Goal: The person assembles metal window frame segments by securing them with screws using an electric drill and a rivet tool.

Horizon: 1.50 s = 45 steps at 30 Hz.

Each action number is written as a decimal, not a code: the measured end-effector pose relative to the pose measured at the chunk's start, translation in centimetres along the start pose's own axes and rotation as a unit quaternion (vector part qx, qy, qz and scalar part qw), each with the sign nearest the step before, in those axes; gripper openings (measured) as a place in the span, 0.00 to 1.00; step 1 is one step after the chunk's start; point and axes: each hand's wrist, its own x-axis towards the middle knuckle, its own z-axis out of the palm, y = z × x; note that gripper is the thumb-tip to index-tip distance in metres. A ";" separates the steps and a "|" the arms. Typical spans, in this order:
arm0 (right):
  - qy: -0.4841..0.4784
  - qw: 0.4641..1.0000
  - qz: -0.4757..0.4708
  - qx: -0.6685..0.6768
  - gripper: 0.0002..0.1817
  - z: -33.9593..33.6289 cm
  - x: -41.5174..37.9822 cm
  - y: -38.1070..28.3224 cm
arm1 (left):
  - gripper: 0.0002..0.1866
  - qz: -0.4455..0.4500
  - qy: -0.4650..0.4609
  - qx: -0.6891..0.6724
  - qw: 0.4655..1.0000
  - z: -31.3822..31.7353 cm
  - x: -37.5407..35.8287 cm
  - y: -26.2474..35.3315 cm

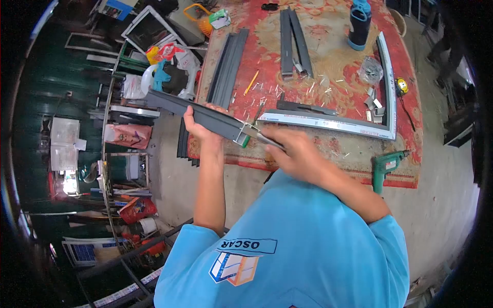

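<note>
My left hand is closed round a long dark grey metal profile, holding it raised and slanted over the table's left front edge. The cut end of the profile points toward my right hand. That hand grips a slim hand tool, its kind partly covered by my fingers, with its tip at the profile's open end. A small green piece shows at the lower corner of that end. Just beyond, the pale film-covered frame forms a corner on the table.
The table has a worn red patterned cover. On it lie a green drill, a tape measure, a pencil, dark profiles and a blue-capped bottle. A cluttered rack stands left. A person's legs show at right.
</note>
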 end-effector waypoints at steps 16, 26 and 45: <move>0.023 0.991 0.130 0.034 0.17 -5.2 -1.7 -4.2 | 0.19 -0.087 0.088 -0.334 0.935 -6.0 1.9 9.1; -0.122 0.991 0.054 0.010 0.14 -1.5 1.5 -5.5 | 0.22 0.004 0.032 -0.002 0.999 -2.4 0.3 2.8; -0.103 0.991 0.084 0.010 0.16 -1.3 2.8 -1.3 | 0.22 0.030 0.096 -0.010 0.995 -2.6 0.2 1.7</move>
